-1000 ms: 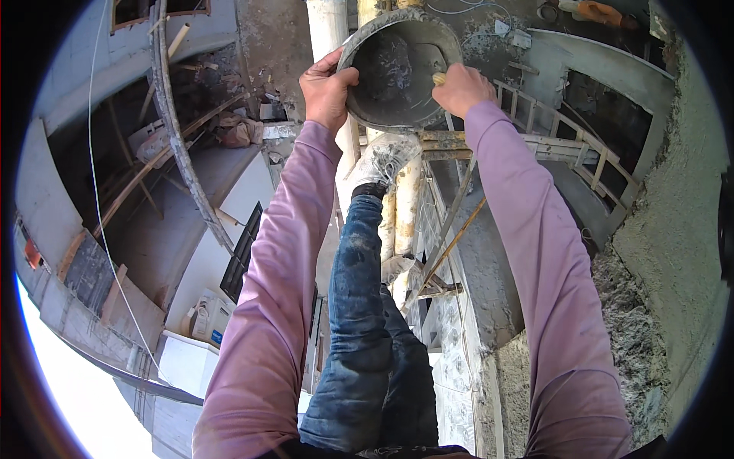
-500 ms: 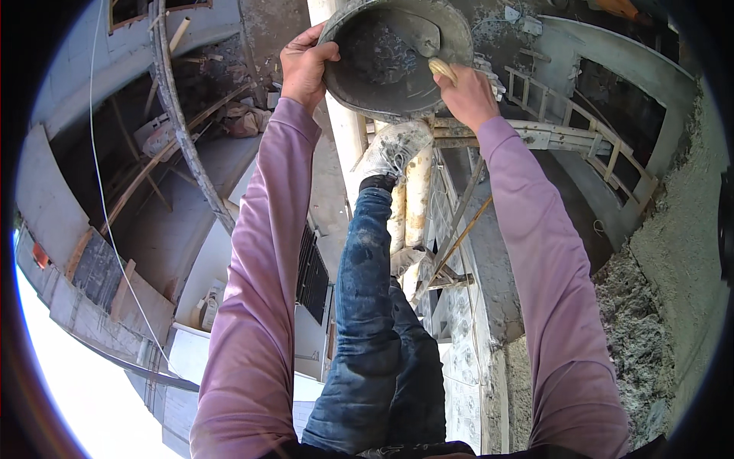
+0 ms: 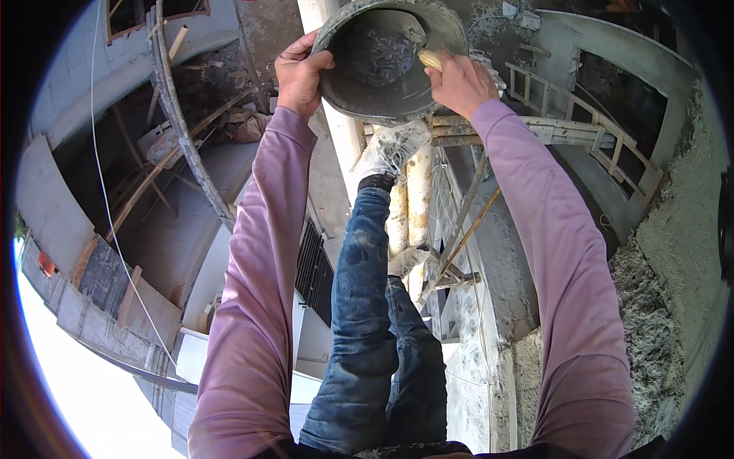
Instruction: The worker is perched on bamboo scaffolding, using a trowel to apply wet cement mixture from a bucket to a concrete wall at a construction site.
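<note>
A round dark bucket (image 3: pixel 375 105) with grey residue on its walls is tilted so that its inside shows at the top of the view. My left hand (image 3: pixel 300 76) is closed on its left rim, thumb over the edge. In my right hand (image 3: pixel 463 83), over the bucket's right side, is a trowel (image 3: pixel 430 59) gripped by its pale yellow handle. Its blade lies inside the bucket against the far wall, partly hard to make out. Some wet grey mortar (image 3: pixel 382 57) shows at the bottom.
My shoe (image 3: pixel 394 149) stands on pale round poles (image 3: pixel 417 195) below the bucket, high above lower floors. A wooden ladder-like frame (image 3: pixel 581 126) lies to the right, beside a rough mortar wall (image 3: pixel 680 222). A curved pole (image 3: pixel 174 107) and a thin cable (image 3: pixel 107 203) run on the left.
The trowel has shifted left and its blade has turned toward the far wall of the bucket. My right hand has moved slightly left with it; my left hand keeps the rim.
</note>
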Available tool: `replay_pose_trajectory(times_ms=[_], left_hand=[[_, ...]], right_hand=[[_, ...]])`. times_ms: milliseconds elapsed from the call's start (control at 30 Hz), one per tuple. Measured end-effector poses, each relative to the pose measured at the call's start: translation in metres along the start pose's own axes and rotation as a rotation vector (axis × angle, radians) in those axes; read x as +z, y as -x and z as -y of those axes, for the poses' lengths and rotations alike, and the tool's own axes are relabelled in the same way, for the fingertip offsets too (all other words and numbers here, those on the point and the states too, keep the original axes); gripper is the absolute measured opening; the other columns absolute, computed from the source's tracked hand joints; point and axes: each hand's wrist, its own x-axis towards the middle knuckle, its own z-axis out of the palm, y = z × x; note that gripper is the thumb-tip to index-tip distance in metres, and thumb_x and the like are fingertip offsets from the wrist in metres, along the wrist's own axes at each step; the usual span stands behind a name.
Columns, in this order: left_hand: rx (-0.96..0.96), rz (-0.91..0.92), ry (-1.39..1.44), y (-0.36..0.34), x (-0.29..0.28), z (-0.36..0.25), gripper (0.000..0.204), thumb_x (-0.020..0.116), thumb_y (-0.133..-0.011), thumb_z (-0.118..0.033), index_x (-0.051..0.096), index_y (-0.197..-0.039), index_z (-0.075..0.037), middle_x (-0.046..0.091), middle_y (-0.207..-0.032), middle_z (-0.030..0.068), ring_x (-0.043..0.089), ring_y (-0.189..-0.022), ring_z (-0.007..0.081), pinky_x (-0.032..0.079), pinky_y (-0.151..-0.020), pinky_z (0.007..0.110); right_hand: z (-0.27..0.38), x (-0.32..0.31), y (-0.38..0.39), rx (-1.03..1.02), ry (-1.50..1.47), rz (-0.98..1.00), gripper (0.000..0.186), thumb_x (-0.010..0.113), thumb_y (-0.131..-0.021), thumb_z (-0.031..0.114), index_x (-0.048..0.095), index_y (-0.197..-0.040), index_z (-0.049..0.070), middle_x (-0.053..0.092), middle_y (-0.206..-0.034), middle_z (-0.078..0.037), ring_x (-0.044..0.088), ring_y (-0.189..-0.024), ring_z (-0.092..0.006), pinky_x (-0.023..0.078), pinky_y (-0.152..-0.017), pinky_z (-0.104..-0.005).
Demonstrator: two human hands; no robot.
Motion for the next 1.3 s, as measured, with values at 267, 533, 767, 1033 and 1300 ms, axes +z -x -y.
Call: replay_pose_trajectory(times_ms=[267, 533, 767, 1033, 1300], left_hand=[[0.056, -0.097, 0.020, 0.034, 0.022, 0.005, 0.047, 0.057, -0.068, 0.015, 0.071, -0.112, 0.006, 0.072, -0.105, 0.0093, 0.067, -0.092, 0.0144, 0.053, -0.085, 0.026], [0.291, -0.074, -0.195, 0.063, 0.050, 0.027, 0.043, 0.060, -0.070, 0.012, 0.070, -0.111, 0.007, 0.071, -0.114, 0.0147, 0.064, -0.111, 0.0204, 0.040, -0.107, 0.033], [0.125, -0.040, -0.077, 0.040, 0.021, 0.018, 0.046, 0.059, -0.071, 0.012, 0.069, -0.115, 0.006, 0.070, -0.114, 0.0124, 0.065, -0.105, 0.0165, 0.047, -0.100, 0.028], [0.134, -0.002, -0.075, 0.036, 0.021, 0.016, 0.046, 0.060, -0.071, 0.012, 0.069, -0.115, 0.007, 0.071, -0.112, 0.0117, 0.067, -0.098, 0.0157, 0.050, -0.093, 0.028], [0.179, -0.039, -0.279, 0.050, 0.016, 0.018, 0.051, 0.060, -0.073, 0.011, 0.063, -0.124, 0.007, 0.069, -0.111, 0.0077, 0.065, -0.097, 0.0138, 0.051, -0.090, 0.027]], right_hand=[[0.021, -0.047, 0.031, -0.244, 0.145, 0.293, 0.033, 0.063, -0.081, 0.012, 0.060, -0.106, -0.009, 0.068, -0.089, -0.025, 0.071, -0.079, -0.0382, 0.058, -0.068, -0.0432], [0.015, -0.003, 0.038, 0.091, 0.053, 0.304, 0.023, 0.062, -0.083, 0.010, 0.067, -0.104, 0.001, 0.068, -0.089, -0.023, 0.070, -0.092, -0.0371, 0.058, -0.079, -0.0442], [0.014, -0.011, 0.021, -0.124, -0.060, 0.543, 0.019, 0.057, -0.092, 0.018, 0.070, -0.095, 0.004, 0.064, -0.073, -0.010, 0.069, -0.072, -0.0250, 0.055, -0.075, -0.0423], [0.034, 0.009, 0.035, 0.674, -1.739, 0.721, 0.040, 0.051, -0.101, 0.036, 0.056, -0.113, -0.002, 0.051, -0.071, -0.001, 0.048, -0.053, -0.0069, 0.038, -0.042, -0.0225], [0.019, 0.014, 0.083, 0.427, -0.925, 0.181, 0.036, 0.059, -0.096, 0.025, 0.059, -0.123, 0.001, 0.063, -0.083, -0.013, 0.065, -0.072, -0.0248, 0.052, -0.058, -0.0355]])
